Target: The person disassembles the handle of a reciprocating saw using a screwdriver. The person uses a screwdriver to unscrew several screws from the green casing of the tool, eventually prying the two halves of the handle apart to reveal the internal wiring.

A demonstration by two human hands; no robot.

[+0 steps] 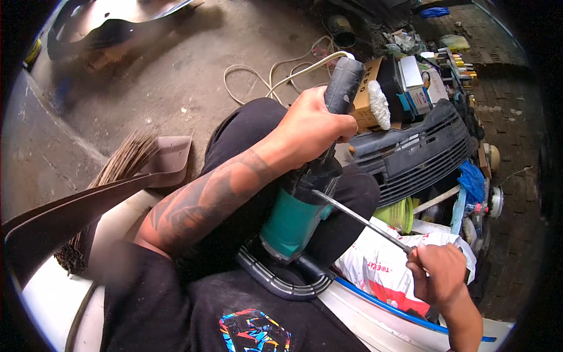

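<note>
A teal and black power polisher (290, 227) with a loop-shaped front handle lies across my lap. My left hand (314, 126) is closed around its black rear handle. In my right hand (438, 273) is a screwdriver (370, 224), gripped by its handle, which my fingers mostly cover. Its long metal shaft slants up and left, and its end meets the dark section beside the teal housing. Whether the tip sits in a screw I cannot tell. A pale cord (282, 88) runs from the rear handle toward the floor.
A black slatted grille (416, 152) lies at right, near a cardboard box (365, 108) and a white fluffy pad (379, 105). Below are a yellow-green basket (399, 214) and a white-and-red bag (375, 264). A broom (126, 158) and a brown dustpan (173, 155) are at left.
</note>
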